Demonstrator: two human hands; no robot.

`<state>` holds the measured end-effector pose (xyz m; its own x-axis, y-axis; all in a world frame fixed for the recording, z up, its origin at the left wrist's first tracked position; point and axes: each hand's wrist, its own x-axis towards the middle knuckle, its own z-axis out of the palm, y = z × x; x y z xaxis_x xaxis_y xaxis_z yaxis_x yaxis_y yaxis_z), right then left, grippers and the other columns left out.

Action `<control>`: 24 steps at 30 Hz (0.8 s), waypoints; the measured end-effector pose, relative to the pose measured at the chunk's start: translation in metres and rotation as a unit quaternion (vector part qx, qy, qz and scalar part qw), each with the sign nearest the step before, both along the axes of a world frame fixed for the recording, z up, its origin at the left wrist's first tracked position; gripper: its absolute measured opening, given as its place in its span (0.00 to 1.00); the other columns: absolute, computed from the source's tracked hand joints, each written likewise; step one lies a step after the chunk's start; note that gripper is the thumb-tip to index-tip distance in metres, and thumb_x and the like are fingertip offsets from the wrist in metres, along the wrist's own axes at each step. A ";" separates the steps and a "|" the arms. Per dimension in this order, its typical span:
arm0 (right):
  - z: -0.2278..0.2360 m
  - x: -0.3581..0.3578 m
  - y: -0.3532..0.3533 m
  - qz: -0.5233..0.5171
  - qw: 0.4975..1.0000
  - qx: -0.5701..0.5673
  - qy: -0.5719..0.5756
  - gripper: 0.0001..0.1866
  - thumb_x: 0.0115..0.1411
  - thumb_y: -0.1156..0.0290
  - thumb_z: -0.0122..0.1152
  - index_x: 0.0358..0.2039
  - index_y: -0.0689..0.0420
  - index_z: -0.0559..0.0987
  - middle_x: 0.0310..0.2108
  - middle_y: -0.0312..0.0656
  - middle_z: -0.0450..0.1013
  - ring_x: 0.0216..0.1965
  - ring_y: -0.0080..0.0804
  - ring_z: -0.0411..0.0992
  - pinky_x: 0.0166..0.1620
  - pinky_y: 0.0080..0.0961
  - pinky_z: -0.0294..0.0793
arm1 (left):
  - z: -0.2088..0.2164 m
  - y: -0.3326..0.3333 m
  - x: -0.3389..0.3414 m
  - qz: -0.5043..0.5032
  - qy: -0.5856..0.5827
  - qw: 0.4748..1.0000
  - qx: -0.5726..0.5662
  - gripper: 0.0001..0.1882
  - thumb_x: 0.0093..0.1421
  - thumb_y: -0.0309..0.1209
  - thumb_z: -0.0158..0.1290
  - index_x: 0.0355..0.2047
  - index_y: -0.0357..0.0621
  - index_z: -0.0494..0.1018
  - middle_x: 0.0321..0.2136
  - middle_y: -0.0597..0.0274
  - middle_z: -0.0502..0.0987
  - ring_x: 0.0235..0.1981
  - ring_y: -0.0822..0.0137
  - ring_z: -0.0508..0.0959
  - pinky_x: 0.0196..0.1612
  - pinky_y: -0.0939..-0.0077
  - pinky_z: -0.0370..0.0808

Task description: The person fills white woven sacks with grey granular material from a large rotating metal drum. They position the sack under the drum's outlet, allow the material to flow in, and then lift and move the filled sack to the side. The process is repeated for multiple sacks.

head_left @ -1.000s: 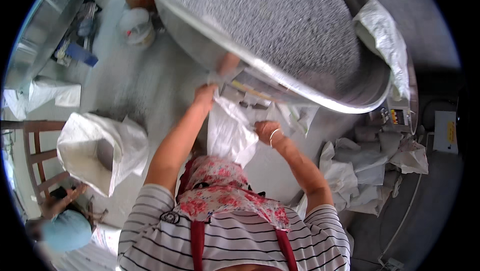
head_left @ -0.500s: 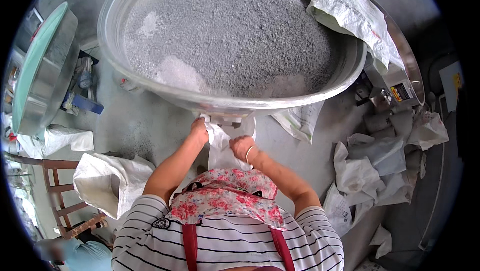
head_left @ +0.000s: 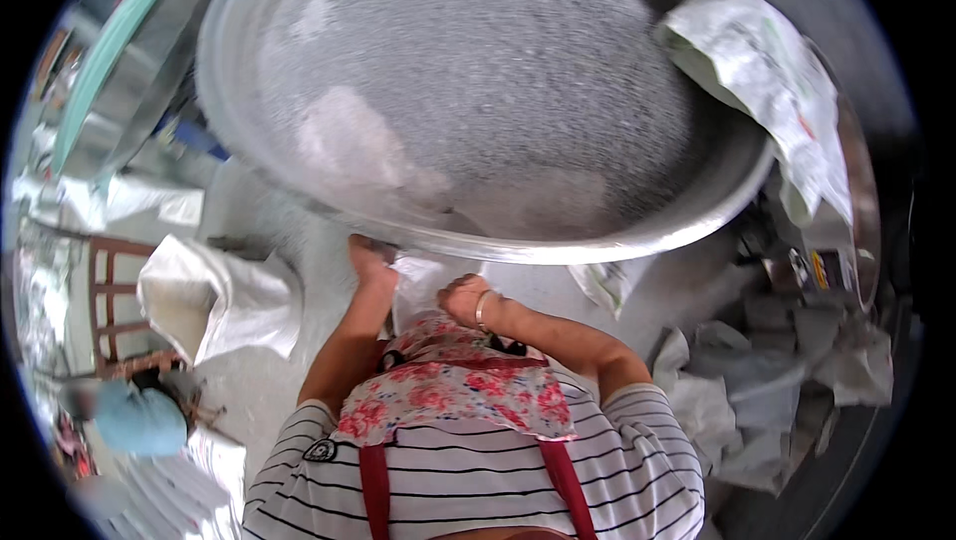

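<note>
A white woven bag (head_left: 416, 289) hangs in front of my apron, just under the near rim of a large round metal basin (head_left: 558, 253). My left hand (head_left: 371, 255) is closed at the bag's left edge, its fingertips partly covered by the rim. Closed in a fist, my right hand (head_left: 464, 299) grips the bag's right side; a bracelet is on that wrist. Grey granules (head_left: 498, 72) fill the basin, with a pale powder patch (head_left: 344, 132) at its left. The bag's mouth and the underside of the basin are mostly hidden.
An open white sack (head_left: 239, 301) stands on the floor at left, beside a brown chair (head_left: 105, 291). A green-rimmed tub (head_left: 129, 52) is farther left. Another sack (head_left: 762, 62) drapes over the basin's right rim. Piled sacks (head_left: 747, 381) lie right. A person (head_left: 139, 419) is at lower left.
My view has shifted and tilted, so the basin appears lower and larger. Both hands have shifted slightly left in the picture; the right remains closed on the bag.
</note>
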<state>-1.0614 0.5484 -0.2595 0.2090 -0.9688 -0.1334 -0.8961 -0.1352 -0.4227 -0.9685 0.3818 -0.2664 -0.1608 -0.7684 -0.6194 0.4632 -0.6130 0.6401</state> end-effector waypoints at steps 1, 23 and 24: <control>0.001 -0.001 -0.001 -0.009 1.000 0.003 0.001 0.06 0.47 0.69 0.51 0.22 0.57 0.72 0.22 0.44 0.72 0.27 0.42 0.72 0.32 0.35 0.69 | 0.014 0.001 -0.005 0.018 0.006 1.000 0.011 0.17 0.57 0.41 0.37 0.41 0.46 0.67 0.36 0.63 0.71 0.33 0.65 0.71 0.33 0.68 0.67; 0.014 0.009 0.001 -0.179 0.974 -0.134 0.041 0.07 0.46 0.67 0.56 0.21 0.54 0.71 0.20 0.39 0.68 0.27 0.36 0.69 0.36 0.31 0.65 | -0.019 -0.025 0.010 -0.187 -0.172 0.967 -0.030 0.16 0.58 0.35 0.40 0.45 0.43 0.63 0.36 0.59 0.71 0.37 0.63 0.71 0.38 0.70 0.69; 0.009 0.007 0.002 -0.186 0.970 -0.154 0.025 0.06 0.45 0.67 0.56 0.21 0.54 0.71 0.20 0.38 0.68 0.27 0.36 0.68 0.36 0.31 0.65 | -0.010 -0.023 0.007 -0.189 -0.167 0.967 -0.035 0.17 0.58 0.36 0.40 0.46 0.44 0.63 0.36 0.59 0.72 0.37 0.63 0.71 0.38 0.70 0.69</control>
<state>-1.0547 0.5507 -0.2504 -0.1625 -0.9712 0.1744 -0.9252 0.0886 -0.3689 -0.9617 0.3584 -0.2766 -0.2395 -0.7349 -0.6345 -0.0251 -0.6486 0.7607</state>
